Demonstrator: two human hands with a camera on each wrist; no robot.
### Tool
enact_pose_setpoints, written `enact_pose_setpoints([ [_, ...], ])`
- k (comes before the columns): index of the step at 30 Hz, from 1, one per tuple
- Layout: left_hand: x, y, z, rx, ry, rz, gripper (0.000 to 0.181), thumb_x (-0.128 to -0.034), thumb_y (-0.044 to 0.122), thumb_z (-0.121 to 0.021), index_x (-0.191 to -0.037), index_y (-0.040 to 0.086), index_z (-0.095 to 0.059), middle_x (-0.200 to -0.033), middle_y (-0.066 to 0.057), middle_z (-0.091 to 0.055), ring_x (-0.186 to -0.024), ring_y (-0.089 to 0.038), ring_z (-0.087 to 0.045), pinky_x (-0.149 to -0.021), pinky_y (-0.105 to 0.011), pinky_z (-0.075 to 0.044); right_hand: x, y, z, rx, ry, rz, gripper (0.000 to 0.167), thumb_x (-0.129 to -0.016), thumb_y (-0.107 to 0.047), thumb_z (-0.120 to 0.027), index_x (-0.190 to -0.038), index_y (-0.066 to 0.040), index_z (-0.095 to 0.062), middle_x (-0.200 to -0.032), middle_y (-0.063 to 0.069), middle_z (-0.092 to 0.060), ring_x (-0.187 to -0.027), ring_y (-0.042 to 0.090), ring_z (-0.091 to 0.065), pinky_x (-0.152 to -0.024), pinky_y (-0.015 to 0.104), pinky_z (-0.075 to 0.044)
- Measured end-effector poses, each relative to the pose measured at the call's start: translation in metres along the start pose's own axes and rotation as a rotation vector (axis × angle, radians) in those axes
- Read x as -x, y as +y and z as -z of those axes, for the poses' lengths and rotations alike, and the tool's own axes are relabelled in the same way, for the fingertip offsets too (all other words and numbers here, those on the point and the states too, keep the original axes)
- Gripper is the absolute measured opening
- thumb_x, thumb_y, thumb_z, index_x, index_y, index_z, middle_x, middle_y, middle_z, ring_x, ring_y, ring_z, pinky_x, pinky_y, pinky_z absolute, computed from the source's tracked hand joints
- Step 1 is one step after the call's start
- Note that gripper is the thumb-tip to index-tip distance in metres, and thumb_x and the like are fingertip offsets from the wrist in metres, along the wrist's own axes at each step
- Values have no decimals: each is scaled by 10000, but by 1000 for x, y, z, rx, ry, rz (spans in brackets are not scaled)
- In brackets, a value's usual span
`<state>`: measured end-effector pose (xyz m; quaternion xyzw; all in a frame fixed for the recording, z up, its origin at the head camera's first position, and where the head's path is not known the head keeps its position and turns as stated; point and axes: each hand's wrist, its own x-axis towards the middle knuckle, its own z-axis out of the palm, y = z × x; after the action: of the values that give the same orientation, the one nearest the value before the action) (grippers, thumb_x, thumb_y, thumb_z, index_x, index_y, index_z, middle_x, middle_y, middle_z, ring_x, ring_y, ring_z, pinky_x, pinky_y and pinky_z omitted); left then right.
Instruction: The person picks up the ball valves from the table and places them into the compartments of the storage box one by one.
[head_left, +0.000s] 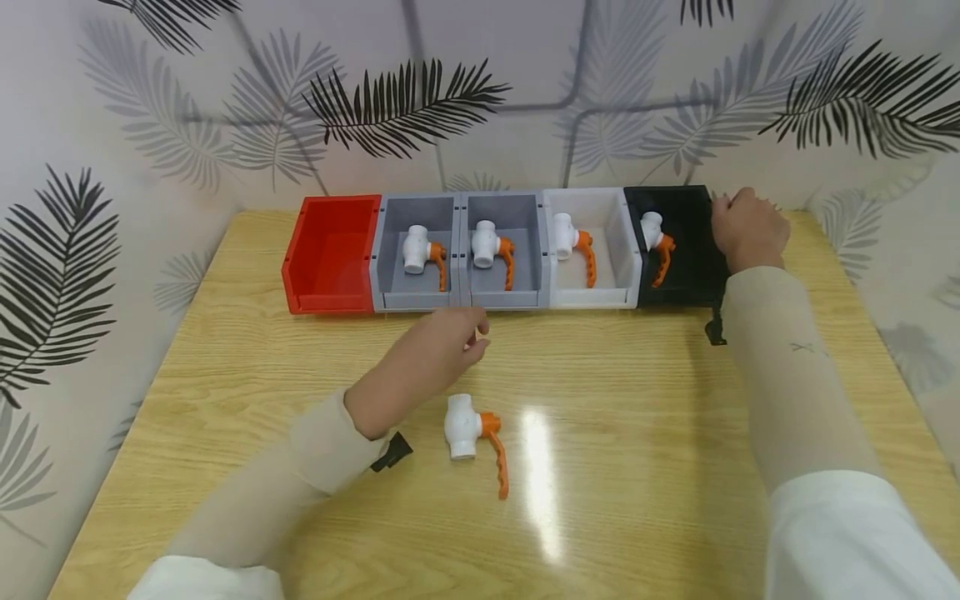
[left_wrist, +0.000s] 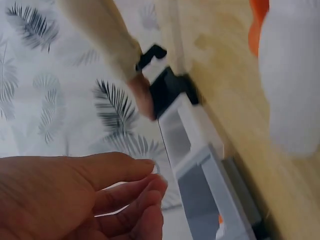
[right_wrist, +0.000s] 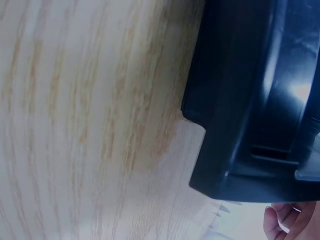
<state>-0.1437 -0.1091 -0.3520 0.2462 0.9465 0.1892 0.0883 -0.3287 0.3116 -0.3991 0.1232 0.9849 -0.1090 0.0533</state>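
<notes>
My left hand [head_left: 442, 346] hovers in front of the grey bins, fingers loosely curled with nothing between them; the thumb lies close to the fingertips in the left wrist view. Nearer to me, a white ball valve [head_left: 461, 427] with an orange lever lies on the table. At the far right my right hand [head_left: 750, 227] grips the right side of the black bin [head_left: 693, 279], its fingertips hidden. Inside that bin lies another white ball valve [head_left: 651, 229]. The black bin [left_wrist: 165, 90] also shows beside the right hand in the left wrist view.
Left of the black bin stand a white bin [head_left: 611, 233], two grey bins [head_left: 525, 250] [head_left: 397, 287] and a red bin [head_left: 330, 258], all joined in a row. The white and grey bins each hold one valve. A leaf-patterned wall [head_left: 487, 158] rises behind the wooden table [head_left: 615, 400].
</notes>
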Motion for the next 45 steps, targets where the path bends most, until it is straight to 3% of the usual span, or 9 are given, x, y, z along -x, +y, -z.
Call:
enact_pose_setpoints([
  [3,8,11,-8,-19,-68,-18,129,-899,135,-572,-1004,70,-610,-855,-3,-593,-727,-114,-532,-639,-226,-453,0,0,-1,6,-5,-4,672,-963,-419,-75,-1246,131,-338,-1142,385,-448,-996,531,-466,-754,602,-390],
  [10,28,28,-25,-54,-107,-100,44,-888,123,-598,-886,79,-607,-783,12,-554,-678,-96,-513,-593,-213,-439,0,0,-3,7,-8,-8,663,-964,-418,-76,-1239,124,-340,-1144,378,-450,-997,525,-471,-741,599,-397],
  [14,35,35,-40,-87,-170,-143,141,-894,162,-597,-759,120,-599,-700,48,-497,-632,-84,-462,-555,-206,-403,1,-1,-2,5,6,-8,650,-964,-408,-80,-1222,123,-351,-1127,378,-455,-982,523,-478,-726,594,-397],
  [17,38,38,-53,-160,-200,-154,204,-887,203,-610,-690,149,-594,-664,59,-470,-612,-83,-435,-537,-203,-384,1,-1,-1,2,7,-11,656,-963,-411,-79,-1228,124,-351,-1132,377,-454,-983,522,-478,-727,593,-398],
  [23,46,40,-72,-411,-132,-207,243,-876,311,-625,-689,156,-626,-682,46,-524,-592,-87,-458,-510,-178,-408,2,-3,-1,13,-6,-16,681,-963,-420,-59,-1265,125,-334,-1155,378,-448,-992,524,-475,-732,593,-401],
  [27,48,43,-74,-484,-82,-221,260,-869,324,-632,-675,152,-629,-651,41,-536,-561,-78,-454,-498,-171,-408,2,-3,-1,20,1,-16,675,-965,-413,-60,-1260,126,-342,-1154,378,-453,-988,525,-479,-730,594,-403],
  [35,52,49,-80,-676,-81,-159,367,-878,458,-564,-667,170,-647,-602,18,-499,-568,-100,-491,-533,-194,-438,2,-3,-1,29,9,-10,698,-958,-421,-32,-1251,127,-349,-1161,377,-451,-998,524,-477,-745,599,-399],
  [45,58,57,-85,-660,-98,-47,340,-830,450,-638,-739,125,-671,-598,3,-473,-553,-103,-486,-496,-199,-442,3,-4,-1,39,4,-11,687,-962,-407,-40,-1267,129,-341,-1162,379,-451,-995,526,-478,-747,595,-403],
])
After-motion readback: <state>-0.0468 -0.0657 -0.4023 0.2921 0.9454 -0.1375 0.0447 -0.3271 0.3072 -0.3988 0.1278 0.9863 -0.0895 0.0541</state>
